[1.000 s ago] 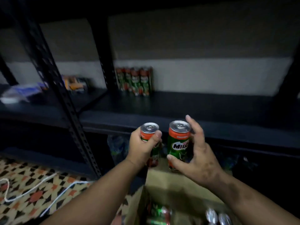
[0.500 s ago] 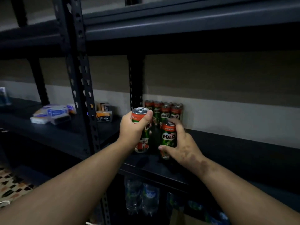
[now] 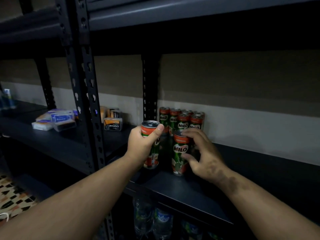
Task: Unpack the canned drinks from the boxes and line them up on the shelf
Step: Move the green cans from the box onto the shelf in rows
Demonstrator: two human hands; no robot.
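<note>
While your left hand (image 3: 144, 144) grips one Milo can (image 3: 150, 144) and your right hand (image 3: 202, 156) fingers pinch another (image 3: 180, 153) on the shelf (image 3: 242, 184), slide both upright against the back row (image 3: 181, 118).

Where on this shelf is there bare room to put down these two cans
Bare shelf runs right of the standing Milo cans along the wall, and in front of them to the edge. Crowded: the back corner by the upright post, and the soap packs beyond it.

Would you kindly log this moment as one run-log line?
left hand: grips green-and-red Milo can | right hand: holds second Milo can | cluster of shelved Milo cans behind | black metal shelf
</note>
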